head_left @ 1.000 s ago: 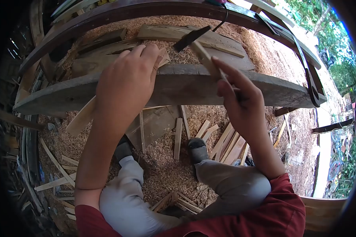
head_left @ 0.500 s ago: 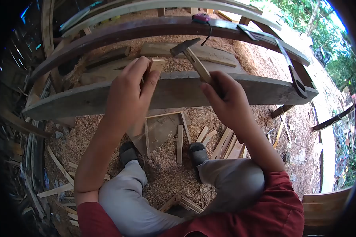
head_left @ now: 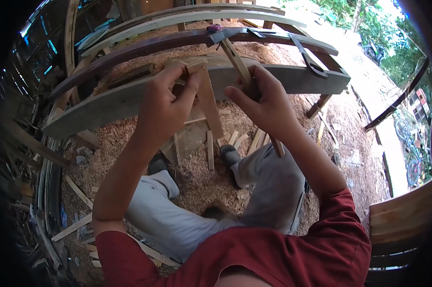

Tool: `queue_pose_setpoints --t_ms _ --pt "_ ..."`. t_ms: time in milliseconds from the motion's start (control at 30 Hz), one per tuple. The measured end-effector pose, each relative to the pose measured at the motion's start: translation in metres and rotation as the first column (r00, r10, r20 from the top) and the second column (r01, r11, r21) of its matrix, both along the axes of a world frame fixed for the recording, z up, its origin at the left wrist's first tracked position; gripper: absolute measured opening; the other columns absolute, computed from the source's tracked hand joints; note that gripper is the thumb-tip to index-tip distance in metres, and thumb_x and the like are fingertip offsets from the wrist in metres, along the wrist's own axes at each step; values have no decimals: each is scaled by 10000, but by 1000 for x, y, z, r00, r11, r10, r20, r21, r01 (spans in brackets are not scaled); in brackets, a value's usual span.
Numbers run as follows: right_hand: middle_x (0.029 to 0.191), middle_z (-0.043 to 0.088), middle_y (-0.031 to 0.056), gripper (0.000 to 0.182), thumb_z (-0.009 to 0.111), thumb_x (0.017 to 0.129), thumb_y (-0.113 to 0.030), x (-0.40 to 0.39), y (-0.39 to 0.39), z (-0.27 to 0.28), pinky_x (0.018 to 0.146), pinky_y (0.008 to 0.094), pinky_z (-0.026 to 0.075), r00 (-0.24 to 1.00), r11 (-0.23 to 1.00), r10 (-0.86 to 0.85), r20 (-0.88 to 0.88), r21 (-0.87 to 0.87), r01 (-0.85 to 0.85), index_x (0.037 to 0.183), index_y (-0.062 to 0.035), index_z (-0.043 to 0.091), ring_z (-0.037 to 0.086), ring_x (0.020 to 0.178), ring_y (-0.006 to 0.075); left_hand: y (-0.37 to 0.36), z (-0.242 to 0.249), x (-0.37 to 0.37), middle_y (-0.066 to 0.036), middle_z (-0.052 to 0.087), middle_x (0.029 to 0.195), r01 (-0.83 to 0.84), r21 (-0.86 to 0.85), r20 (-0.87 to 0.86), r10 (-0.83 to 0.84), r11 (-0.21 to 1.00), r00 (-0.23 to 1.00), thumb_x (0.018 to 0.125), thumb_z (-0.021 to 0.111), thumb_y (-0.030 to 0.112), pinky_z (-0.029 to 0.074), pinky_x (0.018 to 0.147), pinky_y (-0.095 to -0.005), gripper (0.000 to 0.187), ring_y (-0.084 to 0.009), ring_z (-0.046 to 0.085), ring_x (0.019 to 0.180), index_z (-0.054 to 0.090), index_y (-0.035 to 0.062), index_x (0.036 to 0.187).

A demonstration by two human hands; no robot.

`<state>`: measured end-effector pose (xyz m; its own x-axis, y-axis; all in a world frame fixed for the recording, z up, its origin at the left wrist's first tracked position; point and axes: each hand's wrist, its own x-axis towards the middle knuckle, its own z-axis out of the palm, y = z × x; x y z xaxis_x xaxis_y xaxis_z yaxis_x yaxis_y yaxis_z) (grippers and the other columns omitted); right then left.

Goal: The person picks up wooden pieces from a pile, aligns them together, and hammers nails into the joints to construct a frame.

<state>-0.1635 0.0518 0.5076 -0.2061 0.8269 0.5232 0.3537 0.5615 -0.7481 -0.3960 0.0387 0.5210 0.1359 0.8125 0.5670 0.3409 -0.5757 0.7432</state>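
My left hand (head_left: 170,95) pinches the upper end of a thin wooden piece (head_left: 207,103), which hangs down at a slant in front of the grey plank. A small nail seems to stand at its top corner, by my fingertips. My right hand (head_left: 263,98) is wrapped round the wooden handle of a hammer (head_left: 237,62). The hammer's metal head is up and to the left, over the dark red beam, apart from the wooden piece. The handle's lower end shows below my right wrist.
Across the front runs a grey plank (head_left: 106,107), with a dark red beam (head_left: 144,45) behind it. A handsaw (head_left: 314,64) lies over their right part. Wood strips (head_left: 210,150) and shavings cover the ground around my feet. A curved wooden board (head_left: 402,215) is at the right.
The wooden piece now hangs downward and shows its broad face. Both hands are higher in the view, and the hammer's head is farther up. The view has shifted.
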Motion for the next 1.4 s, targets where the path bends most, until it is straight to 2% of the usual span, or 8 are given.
queue_pose_setpoints --t_ms 33,133,233,567,633,767,833,1400 --pt "757 618 82 443 848 944 -359 3 -12 3 619 351 479 1000 1000 -2 4 -5 2 987 8 603 554 668 147 -12 4 5 -110 735 937 46 -85 155 -32 995 987 1084 653 144 637 653 -303 193 -169 767 841 676 -41 1032" --pt "795 528 -52 406 897 926 -291 10 -40 16 623 259 418 997 999 -7 71 -39 10 1001 -29 597 465 719 42 -32 14 9 -86 732 981 129 -209 226 -80 969 971 1103 610 135 691 667 -301 194 -153 776 865 665 -49 1074" --pt "846 614 -7 491 939 874 -330 16 -46 27 662 265 477 959 997 -24 282 -69 45 1080 -6 634 533 759 57 -41 20 21 -122 730 1005 158 -190 271 -103 969 957 1104 603 131 696 670 -311 208 -183 780 861 626 -71 1148" --pt "935 694 64 641 999 780 -396 46 -9 -10 748 292 559 968 988 -37 248 -137 72 1098 15 624 637 848 100 12 -2 52 -165 724 1083 221 -348 373 -82 911 924 1110 581 155 705 686 -327 249 -222 791 883 565 -58 1239" --pt "925 708 137 664 1008 704 -415 56 -1 -20 741 362 573 982 972 -47 186 -217 87 1035 19 630 699 827 208 27 -12 61 -156 727 1077 220 -452 352 -54 865 935 1113 577 183 706 724 -334 250 -232 793 874 578 -41 1222" --pt "941 720 136 612 1003 711 -354 73 19 -52 752 357 583 996 949 -25 80 -310 48 1026 6 621 717 851 209 60 -41 77 -147 721 1087 265 -574 361 -51 775 931 1109 578 195 705 754 -334 256 -237 792 872 568 -25 1239" --pt "947 708 65 590 997 778 -343 80 27 -68 736 306 581 995 948 -6 100 -316 37 1082 -17 610 700 849 143 74 -55 86 -148 711 1102 252 -614 352 -26 748 936 1103 583 182 703 761 -332 256 -232 787 873 547 -17 1259" --pt "992 736 135 521 959 795 -224 113 43 -144 783 364 623 975 931 -108 196 -324 169 1076 -2 580 754 879 211 125 -159 122 -136 705 1065 338 -744 422 12 576 907 1128 554 221 696 745 -325 213 -248 784 879 546 27 1216"
